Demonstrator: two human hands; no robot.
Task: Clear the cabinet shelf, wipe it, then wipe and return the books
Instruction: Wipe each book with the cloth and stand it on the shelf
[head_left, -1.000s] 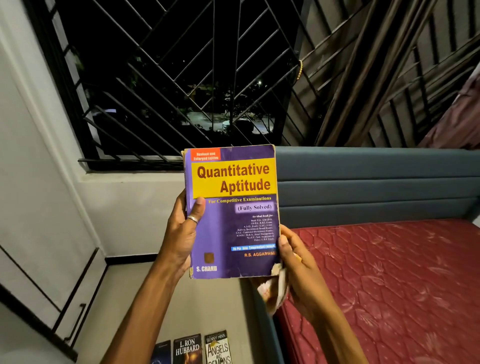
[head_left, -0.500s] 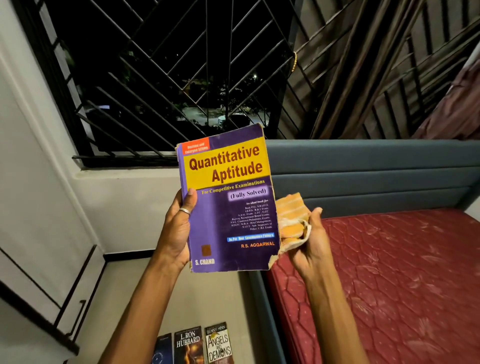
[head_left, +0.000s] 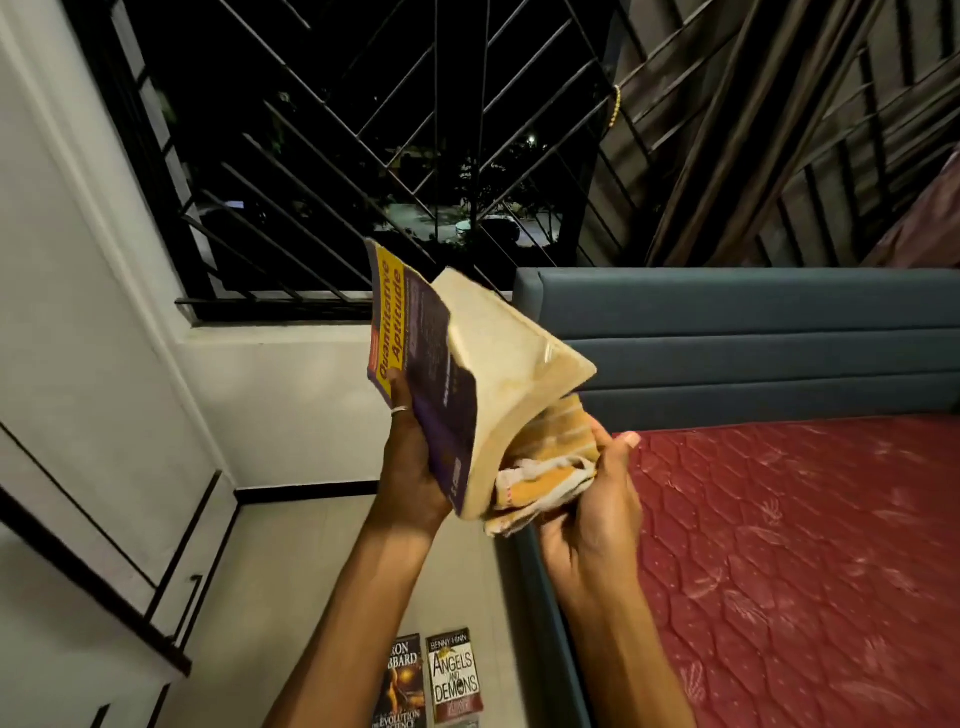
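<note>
A thick purple and yellow "Quantitative Aptitude" book (head_left: 431, 364) is held up in front of me, turned so its yellowed page edge (head_left: 509, 364) faces me. My left hand (head_left: 410, 462) grips it by the spine side, thumb on the cover. My right hand (head_left: 592, 499) holds a crumpled orange and white striped cloth (head_left: 545, 467) pressed against the lower page edge. Two paperbacks, "Angels and Demons" (head_left: 454, 675) and an L. Ron Hubbard title (head_left: 405, 680), lie flat on the floor below my arms.
A bed with a red mattress (head_left: 805, 545) and blue-grey headboard (head_left: 727, 338) fills the right. A barred window (head_left: 363, 156) is ahead, brown curtains (head_left: 753, 130) to its right. White cabinet doors (head_left: 78, 415) line the left; pale floor (head_left: 311, 571) lies between.
The book has been turned from cover-facing to page edge facing me. My right hand has brought the cloth from beside the book onto its page edge.
</note>
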